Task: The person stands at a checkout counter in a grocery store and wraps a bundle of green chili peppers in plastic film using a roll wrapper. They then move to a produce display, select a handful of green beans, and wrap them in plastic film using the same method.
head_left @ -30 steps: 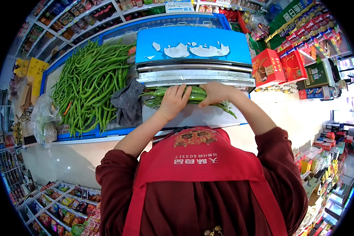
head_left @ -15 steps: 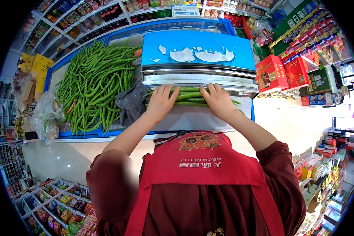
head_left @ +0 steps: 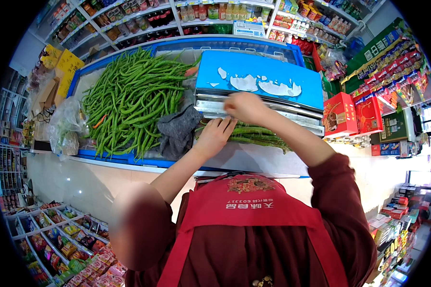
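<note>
My left hand (head_left: 215, 136) lies flat, fingers together, on the near end of a bundle of long green peppers (head_left: 261, 136) on the white work surface (head_left: 254, 160) in front of me. My right hand (head_left: 246, 106) is raised above the bundle, fingers curled at the metal front bar (head_left: 282, 115) of a blue-topped wrapping machine (head_left: 258, 79). What the right fingers pinch is hidden. Torn white label scraps stick to the machine's blue lid.
A large loose pile of green peppers (head_left: 129, 100) fills the blue-rimmed chest (head_left: 115, 158) to the left, with a grey cloth (head_left: 177, 131) beside it. A clear plastic bag (head_left: 67, 126) sits far left. Red boxes (head_left: 342, 115) stand right of the machine. Stocked shelves (head_left: 201, 12) run behind.
My right hand has lifted off the pepper bundle and moved up and left to the machine's metal bar. My left hand stays on the bundle.
</note>
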`<state>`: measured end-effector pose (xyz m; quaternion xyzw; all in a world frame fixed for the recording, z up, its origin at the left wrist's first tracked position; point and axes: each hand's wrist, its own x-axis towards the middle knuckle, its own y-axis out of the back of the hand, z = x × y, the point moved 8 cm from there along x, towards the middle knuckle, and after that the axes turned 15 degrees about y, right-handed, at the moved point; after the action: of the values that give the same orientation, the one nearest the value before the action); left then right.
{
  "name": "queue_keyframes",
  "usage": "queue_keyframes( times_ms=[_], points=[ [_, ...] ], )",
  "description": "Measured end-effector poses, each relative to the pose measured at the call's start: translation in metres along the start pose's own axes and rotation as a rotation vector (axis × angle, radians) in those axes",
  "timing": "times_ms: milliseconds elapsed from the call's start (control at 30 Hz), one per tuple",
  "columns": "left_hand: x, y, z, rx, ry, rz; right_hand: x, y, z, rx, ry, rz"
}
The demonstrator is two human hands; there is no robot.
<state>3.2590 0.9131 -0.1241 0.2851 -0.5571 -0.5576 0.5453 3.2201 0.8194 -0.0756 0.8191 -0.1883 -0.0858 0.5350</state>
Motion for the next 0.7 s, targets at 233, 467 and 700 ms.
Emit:
queue_keyframes(
  times_ms=[233, 467, 700],
  points=[
    [-0.001, 0.013, 0.003, -0.017, 0.047, 0.012, 0.097, -0.068, -0.02, 0.11, 0.345, -0.048],
    [-0.005, 0.015, 0.004, -0.005, 0.019, 0.083, 0.041, -0.054, 0.006, 0.176, 0.408, -0.165],
    [0.003, 0.016, 0.004, -0.095, 0.049, -0.014, -0.13, 0.01, 0.064, 0.102, 0.16, -0.012]
  ],
)
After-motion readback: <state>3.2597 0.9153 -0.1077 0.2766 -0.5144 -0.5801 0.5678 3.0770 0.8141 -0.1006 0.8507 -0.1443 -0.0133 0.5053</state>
